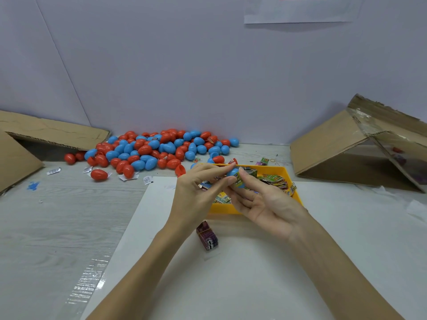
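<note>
Both hands meet above the near-left corner of a yellow tray (286, 173). My left hand (201, 188) pinches a blue plastic egg half (231, 172) between thumb and fingers. My right hand (261, 199), palm up, pinches the other blue half with a green printed packet (239, 182) sticking out of it. The tray holds several colourful packets (275, 181). A large pile of red and blue plastic eggs (157, 150) lies at the back of the table, left of the tray.
A rubber-banded bundle of purple packets (207, 236) lies on the white sheet (231, 273) below my hands. Cardboard boxes stand at the left (20, 158) and right (360, 144). Loose paper slips (147, 180) and a lone red egg (99, 174) lie near the pile.
</note>
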